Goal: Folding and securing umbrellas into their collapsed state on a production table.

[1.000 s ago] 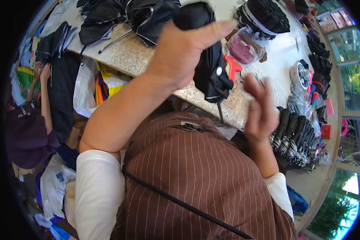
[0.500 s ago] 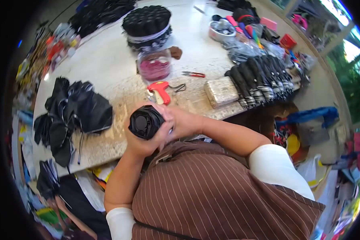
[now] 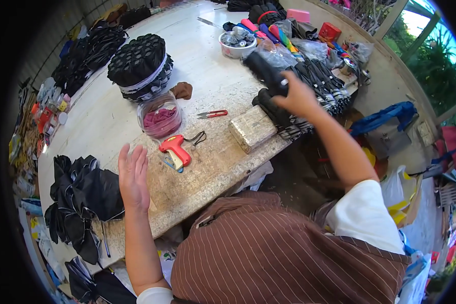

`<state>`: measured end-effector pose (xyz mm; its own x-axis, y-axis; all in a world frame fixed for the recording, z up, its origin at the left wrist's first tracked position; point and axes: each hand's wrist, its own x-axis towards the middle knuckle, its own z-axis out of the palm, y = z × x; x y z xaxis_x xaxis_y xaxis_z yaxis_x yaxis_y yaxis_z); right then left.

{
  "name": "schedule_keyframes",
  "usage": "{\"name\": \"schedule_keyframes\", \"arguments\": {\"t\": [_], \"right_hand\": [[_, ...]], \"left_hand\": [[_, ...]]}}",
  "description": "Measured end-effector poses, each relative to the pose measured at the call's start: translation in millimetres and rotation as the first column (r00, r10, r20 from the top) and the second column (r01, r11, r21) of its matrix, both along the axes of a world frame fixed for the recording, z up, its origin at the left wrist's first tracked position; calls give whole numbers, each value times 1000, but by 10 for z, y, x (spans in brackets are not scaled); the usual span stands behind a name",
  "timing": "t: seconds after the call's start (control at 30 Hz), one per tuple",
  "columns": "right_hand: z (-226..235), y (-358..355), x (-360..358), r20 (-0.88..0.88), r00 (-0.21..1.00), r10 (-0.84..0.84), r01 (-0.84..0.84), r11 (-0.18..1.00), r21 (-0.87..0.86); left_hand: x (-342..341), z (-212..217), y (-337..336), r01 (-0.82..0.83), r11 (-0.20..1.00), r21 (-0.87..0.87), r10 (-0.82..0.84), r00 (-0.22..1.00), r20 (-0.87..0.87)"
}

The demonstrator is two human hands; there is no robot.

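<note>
A pale stone table (image 3: pixel 111 119) (speckled) bears a red tagging gun (image 3: pixel 175 149) and scissors (image 3: pixel 213 114).

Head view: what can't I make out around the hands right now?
- Folded black umbrella: motion-blurred; right hand covers its near end.
- White bowl: contents too small to identify.
- Row of folded black umbrellas: near ends partly behind the right forearm.
- Left hand: empty, open; palm faces away.

Right hand (image 3: pixel 299 96) holding folded black umbrella (image 3: pixel 265 73), left hand (image 3: pixel 133 175) open

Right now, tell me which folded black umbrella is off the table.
The one in the right hand: that umbrella is lifted above the row lying on the table.
</note>
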<state>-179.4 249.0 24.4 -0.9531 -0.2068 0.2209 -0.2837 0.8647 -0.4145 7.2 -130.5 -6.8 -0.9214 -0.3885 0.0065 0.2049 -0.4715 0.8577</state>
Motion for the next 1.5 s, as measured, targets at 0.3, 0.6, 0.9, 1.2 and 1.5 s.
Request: {"name": "schedule_keyframes", "arguments": {"t": [0.3, 0.6, 0.9, 1.2, 1.5], "right_hand": [[-133, 1905, -1320, -152, 909, -387, 415, 820, 394], [-630, 2143, -1580, -315, 889, -332, 441, 807, 393], [-884, 2818, -2025, -391, 881, -265, 454, 706, 544], [-497, 1815, -1756, -426, 884, 193, 20, 894, 447], [176, -820, 331, 232, 831, 505, -540, 832, 123]], "left_hand": [[117, -826, -923, -226, 953, 201, 165, 945, 281], [793, -1006, -1749, -631, 704, -327, 705, 675, 215], [2145, -1882, -2983, 201, -87, -976, 981, 189, -48], [2123, -2028, -2874, 321, 28, -947, 915, 373, 154], [1027, -686, -1400, -267, 962, -62, 270, 884, 381]]}}
